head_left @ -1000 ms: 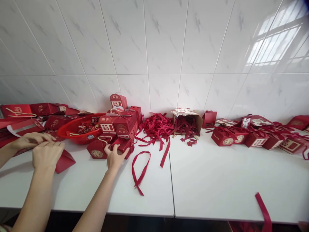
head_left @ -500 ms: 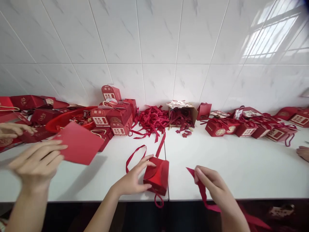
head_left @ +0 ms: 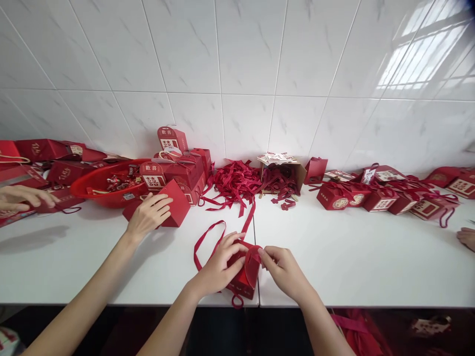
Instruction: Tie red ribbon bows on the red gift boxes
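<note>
A small red box (head_left: 241,287) sits at the table's front edge, over the seam between two tabletops. My left hand (head_left: 222,264) grips it from the left, fingers across its top. Pinched at the box's upper right is my right hand (head_left: 276,264), its fingertips at the rounded flap (head_left: 253,262); what exactly they hold is too small to tell. A red ribbon (head_left: 202,242) curves on the table left of the box, and another strip (head_left: 248,220) runs back to the ribbon pile (head_left: 237,183). A small cord loop (head_left: 237,300) hangs at the box's front.
Another person's hand (head_left: 148,215) holds a red box (head_left: 180,205) at left, near a red basin (head_left: 111,198). More hands show at both side edges. Stacked boxes (head_left: 185,173), an open carton (head_left: 300,175) and finished-looking boxes (head_left: 343,195) line the tiled wall.
My right hand has moved left from the table's right part to the box, and the ribbon trailing from it no longer shows. The other person's red box has moved right and back.
</note>
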`<move>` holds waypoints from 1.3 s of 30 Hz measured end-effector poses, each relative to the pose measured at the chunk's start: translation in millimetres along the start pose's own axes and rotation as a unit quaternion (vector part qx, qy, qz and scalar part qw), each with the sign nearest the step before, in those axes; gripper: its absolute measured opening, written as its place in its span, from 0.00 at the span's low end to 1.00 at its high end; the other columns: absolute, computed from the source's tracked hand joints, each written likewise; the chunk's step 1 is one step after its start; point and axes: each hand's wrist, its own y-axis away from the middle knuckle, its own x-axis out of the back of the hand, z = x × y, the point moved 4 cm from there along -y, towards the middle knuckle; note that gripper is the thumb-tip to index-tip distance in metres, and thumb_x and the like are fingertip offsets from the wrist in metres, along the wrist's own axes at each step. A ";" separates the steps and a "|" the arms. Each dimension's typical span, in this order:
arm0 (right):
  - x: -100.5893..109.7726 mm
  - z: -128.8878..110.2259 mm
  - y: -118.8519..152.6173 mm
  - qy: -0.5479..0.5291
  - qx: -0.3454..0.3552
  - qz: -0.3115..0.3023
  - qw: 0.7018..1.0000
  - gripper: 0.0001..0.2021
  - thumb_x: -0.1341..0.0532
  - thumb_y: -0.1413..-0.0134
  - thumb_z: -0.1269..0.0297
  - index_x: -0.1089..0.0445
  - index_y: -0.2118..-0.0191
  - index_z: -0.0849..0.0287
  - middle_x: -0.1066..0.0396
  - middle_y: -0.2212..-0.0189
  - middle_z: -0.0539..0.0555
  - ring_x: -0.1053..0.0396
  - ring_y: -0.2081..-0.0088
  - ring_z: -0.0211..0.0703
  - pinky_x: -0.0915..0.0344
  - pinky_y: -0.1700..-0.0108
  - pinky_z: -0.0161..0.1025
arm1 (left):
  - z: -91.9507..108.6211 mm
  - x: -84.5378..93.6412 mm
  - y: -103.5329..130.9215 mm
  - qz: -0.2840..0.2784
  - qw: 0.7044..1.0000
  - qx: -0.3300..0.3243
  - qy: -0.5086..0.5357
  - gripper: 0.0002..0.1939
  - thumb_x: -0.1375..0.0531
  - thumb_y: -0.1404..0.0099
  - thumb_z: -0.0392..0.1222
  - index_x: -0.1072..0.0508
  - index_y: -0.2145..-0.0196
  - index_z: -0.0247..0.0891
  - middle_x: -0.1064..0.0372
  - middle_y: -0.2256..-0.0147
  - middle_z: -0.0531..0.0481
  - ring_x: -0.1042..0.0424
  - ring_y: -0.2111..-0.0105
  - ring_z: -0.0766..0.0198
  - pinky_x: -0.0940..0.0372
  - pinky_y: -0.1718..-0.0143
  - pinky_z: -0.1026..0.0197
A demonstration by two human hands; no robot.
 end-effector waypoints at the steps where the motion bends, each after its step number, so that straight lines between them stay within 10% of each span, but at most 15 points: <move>1: -1.2 0.0 -0.8 0.000 0.000 -0.004 1.000 0.22 0.51 0.39 0.50 0.42 0.80 0.59 0.42 0.83 0.47 0.47 0.78 0.35 0.50 0.75 0.34 | -0.8 -0.9 -0.1 0.001 1.000 0.004 0.002 0.11 0.48 0.33 0.44 0.28 0.58 0.45 0.43 0.40 0.47 0.47 0.38 0.54 0.44 0.40 0.48; 12: -5.5 -1.0 -2.2 0.037 0.014 0.024 0.999 0.17 0.50 0.39 0.52 0.37 0.73 0.57 0.35 0.77 0.49 0.40 0.75 0.38 0.44 0.72 0.34 | 4.6 6.1 -2.0 0.042 0.997 0.026 0.056 0.10 0.50 0.32 0.43 0.32 0.66 0.40 0.39 0.44 0.43 0.42 0.41 0.55 0.43 0.42 0.49; 17: -2.3 -14.9 -9.6 0.023 0.112 0.049 0.992 0.12 0.43 0.42 0.57 0.30 0.56 0.54 0.31 0.57 0.56 0.35 0.53 0.46 0.39 0.51 0.42 | 24.5 28.5 3.8 0.097 0.993 0.004 0.061 0.08 0.51 0.31 0.43 0.33 0.65 0.41 0.43 0.42 0.46 0.45 0.40 0.57 0.48 0.39 0.51; 21: -4.3 -31.6 -9.8 -0.106 0.129 0.008 0.986 0.09 0.43 0.42 0.59 0.29 0.67 0.56 0.28 0.66 0.54 0.32 0.62 0.43 0.35 0.57 0.40 | 40.5 38.3 12.5 0.126 0.991 -0.030 0.030 0.07 0.50 0.32 0.41 0.33 0.60 0.43 0.42 0.44 0.46 0.43 0.42 0.57 0.46 0.41 0.52; 28: 70.3 -37.6 84.6 -0.181 0.265 0.265 0.909 0.05 0.40 0.46 0.57 0.29 0.67 0.49 0.29 0.73 0.55 0.31 0.70 0.49 0.38 0.68 0.46 | 3.9 23.8 30.1 0.081 0.993 0.089 -0.018 0.16 0.44 0.37 0.46 0.36 0.51 0.45 0.34 0.55 0.46 0.32 0.55 0.55 0.34 0.56 0.55; 32: 79.8 -36.4 101.0 -0.232 0.313 0.325 0.862 0.11 0.47 0.42 0.50 0.32 0.68 0.46 0.34 0.77 0.52 0.34 0.72 0.46 0.40 0.70 0.44 | -19.4 15.7 37.4 0.161 0.968 0.158 0.107 0.13 0.46 0.36 0.49 0.36 0.55 0.43 0.32 0.63 0.49 0.30 0.62 0.60 0.33 0.61 0.60; 35: 50.5 -38.6 62.8 -0.213 0.210 0.292 0.908 0.11 0.47 0.40 0.55 0.34 0.68 0.53 0.32 0.66 0.55 0.33 0.63 0.48 0.39 0.63 0.44 | -28.3 10.3 41.1 0.220 0.934 0.190 0.209 0.15 0.45 0.37 0.52 0.37 0.56 0.41 0.33 0.66 0.51 0.30 0.65 0.62 0.33 0.65 0.62; 39: -6.8 -29.9 3.4 -0.110 0.060 0.087 0.988 0.11 0.46 0.40 0.58 0.35 0.72 0.56 0.37 0.49 0.57 0.40 0.46 0.51 0.44 0.48 0.47 | -29.8 4.7 43.8 0.239 0.908 0.208 0.275 0.18 0.43 0.39 0.53 0.38 0.57 0.41 0.34 0.68 0.53 0.31 0.68 0.64 0.34 0.66 0.63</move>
